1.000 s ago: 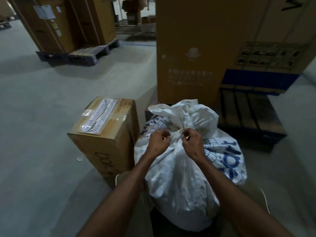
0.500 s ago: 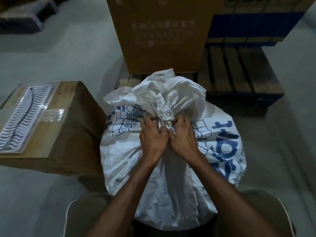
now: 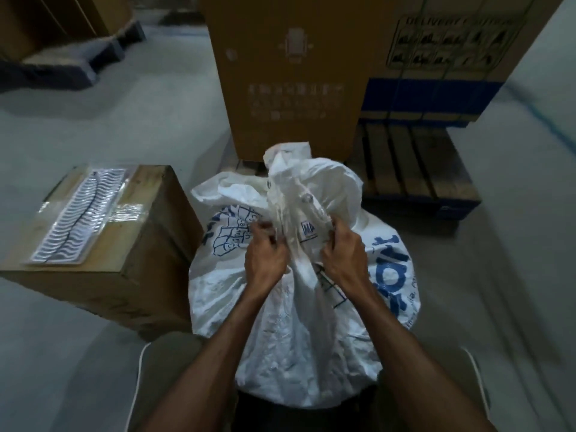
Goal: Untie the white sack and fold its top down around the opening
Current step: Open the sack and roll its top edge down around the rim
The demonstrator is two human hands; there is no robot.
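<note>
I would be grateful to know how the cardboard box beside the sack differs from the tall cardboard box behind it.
The cardboard box beside the sack is low, so its top face shows; the tall cardboard box runs out of frame at the top. The low one carries a clear plastic tray on top; the tall one shows pale printed text on its front. The low one sits on the floor, the tall one on a pallet. Both are brown.

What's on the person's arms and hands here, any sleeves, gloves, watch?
Nothing worn that shows: the left hand and the right hand are bare, no gloves, no rings visible on the fingers. Both forearms are bare to the frame's bottom edge, with no sleeves, watch or wristbands.
</note>
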